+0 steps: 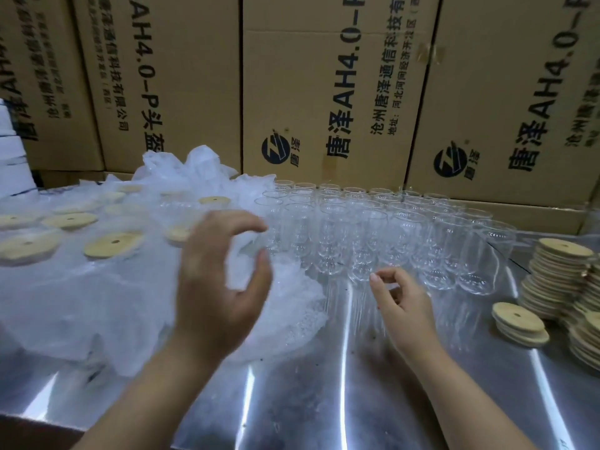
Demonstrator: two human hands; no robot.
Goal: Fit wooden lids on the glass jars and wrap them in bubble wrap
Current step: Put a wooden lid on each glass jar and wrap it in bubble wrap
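Several empty glass jars (373,228) stand packed together at the back middle of the steel table (324,391). To the left, jars with wooden lids (113,243) sit in and behind a heap of bubble wrap (97,306). My left hand (214,287) hovers over the wrap's right edge, fingers and thumb curved in a wide C with nothing in it. In front of the nearest jars is my right hand (402,303), fingers loosely curled, holding nothing that I can see.
Stacks of wooden lids (558,274) stand at the right edge, with a short pile (519,323) in front of them. Large printed cardboard boxes (324,92) form a wall right behind the table. A white stack (9,151) stands at the far left.
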